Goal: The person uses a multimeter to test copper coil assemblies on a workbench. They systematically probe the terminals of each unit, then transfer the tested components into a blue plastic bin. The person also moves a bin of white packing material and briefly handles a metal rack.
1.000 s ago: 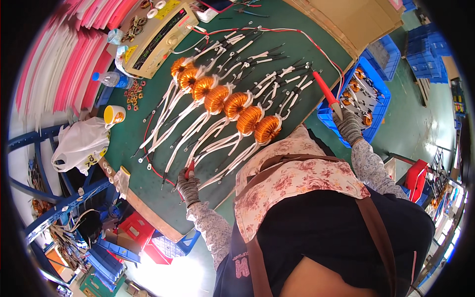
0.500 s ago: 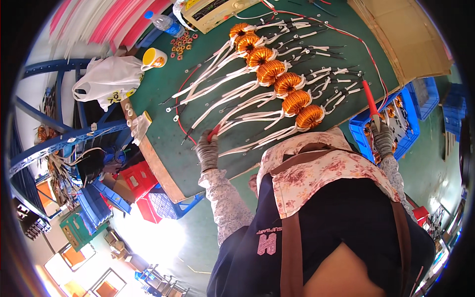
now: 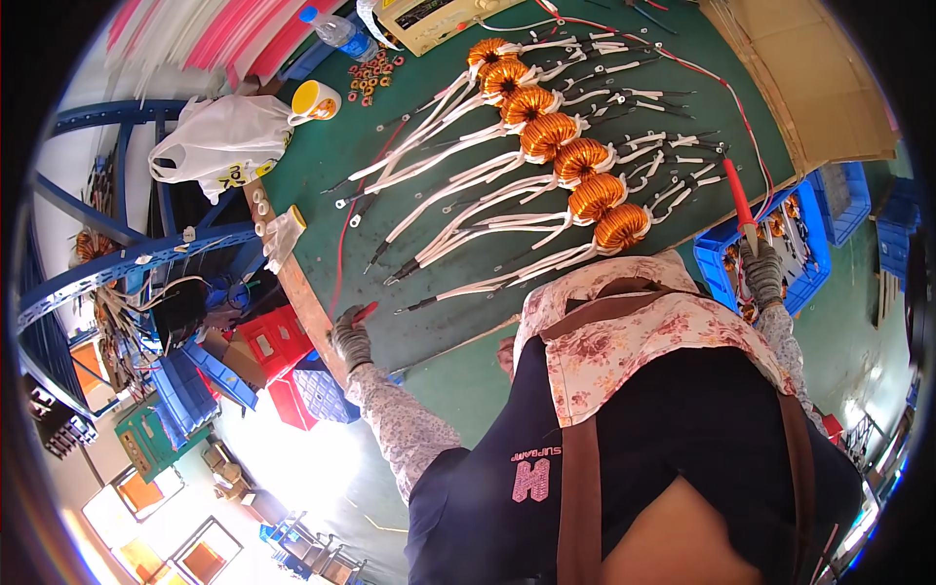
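Observation:
A row of toroidal coils [image 3: 547,136] wound with copper wire lies across the green bench, their white-sleeved leads spread to both sides. My left hand [image 3: 351,341], in a grey glove, is closed on a red clip [image 3: 366,312] near the front left edge of the bench. A thin red wire [image 3: 345,249] runs up the bench from that hand. At the right edge, my gloved right hand [image 3: 763,276] is closed around a red test probe [image 3: 738,191], its tip beside the lead ends of a coil. The fingertips of both hands are partly hidden.
A yellow mug [image 3: 314,100], small ring parts [image 3: 370,80], a water bottle [image 3: 338,35] and a cream instrument [image 3: 439,19] stand at the back. A white plastic bag [image 3: 222,144] lies at left. Blue crates [image 3: 720,265] sit beyond the right edge, with cardboard [image 3: 795,78] nearby.
My left hand has moved left and toward me with the red clip, away from the coil leads. My right hand stays at the right edge with the probe.

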Action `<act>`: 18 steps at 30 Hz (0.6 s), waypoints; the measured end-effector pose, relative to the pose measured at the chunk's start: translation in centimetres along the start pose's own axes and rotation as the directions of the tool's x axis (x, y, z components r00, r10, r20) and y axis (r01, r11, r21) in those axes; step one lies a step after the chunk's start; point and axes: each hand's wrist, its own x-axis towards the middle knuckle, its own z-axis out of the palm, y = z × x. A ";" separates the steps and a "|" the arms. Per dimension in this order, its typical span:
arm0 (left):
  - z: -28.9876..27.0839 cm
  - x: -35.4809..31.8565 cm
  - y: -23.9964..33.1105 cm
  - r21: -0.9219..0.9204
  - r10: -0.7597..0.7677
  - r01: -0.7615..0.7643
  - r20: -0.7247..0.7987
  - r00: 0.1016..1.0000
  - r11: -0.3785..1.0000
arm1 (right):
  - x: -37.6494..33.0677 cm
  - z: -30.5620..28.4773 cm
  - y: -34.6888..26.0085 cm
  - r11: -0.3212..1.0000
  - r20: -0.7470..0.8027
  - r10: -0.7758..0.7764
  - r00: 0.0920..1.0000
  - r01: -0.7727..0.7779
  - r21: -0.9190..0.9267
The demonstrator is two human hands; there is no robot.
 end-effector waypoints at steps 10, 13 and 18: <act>4.6 0.8 2.0 -0.359 -0.038 0.052 0.044 0.998 0.932 | 0.1 0.0 0.4 0.998 0.056 0.058 0.997 -0.057 -0.029; 4.9 1.0 1.2 -0.379 -0.056 0.065 0.034 0.998 0.923 | 0.1 0.0 0.0 0.997 0.072 0.074 0.995 -0.073 -0.014; 5.0 1.3 1.0 -0.371 0.034 -0.032 -0.001 0.999 0.928 | 0.1 -0.1 0.2 0.989 0.076 0.058 0.995 -0.047 -0.143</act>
